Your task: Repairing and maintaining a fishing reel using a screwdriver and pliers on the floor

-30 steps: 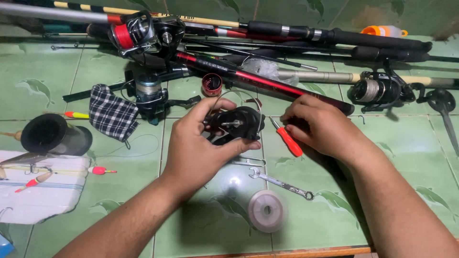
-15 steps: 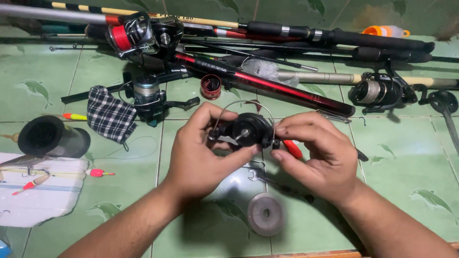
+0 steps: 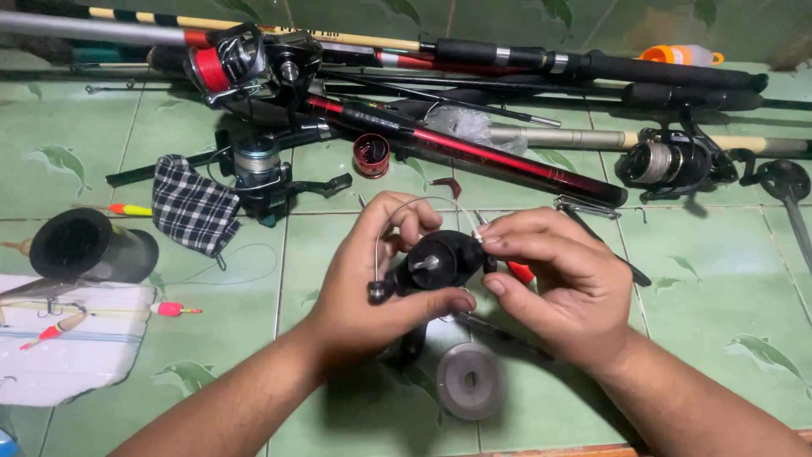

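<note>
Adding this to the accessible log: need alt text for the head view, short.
Two hands, the left hand and the right hand, hold a black fishing reel with a thin wire bail above a green tiled floor. Below them lies a grey line spool; fishing rods, other reels, a checked cloth and a black cup lie around.

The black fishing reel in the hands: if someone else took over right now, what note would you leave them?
Left hand: wrapped around the black metal fishing reel body, held above the green tiled floor; its thin wire bail arm is up.
Right hand: fingertips pinch at the reel's right side, by the bare centre shaft.
Nearby: a grey round line spool lies on the floor under the hands; a red-handled tool lies behind the right hand; a small dark-red ring spool is farther back.
Done: no spool sits on the shaft.
Left: the reel is open, not reassembled.
</note>
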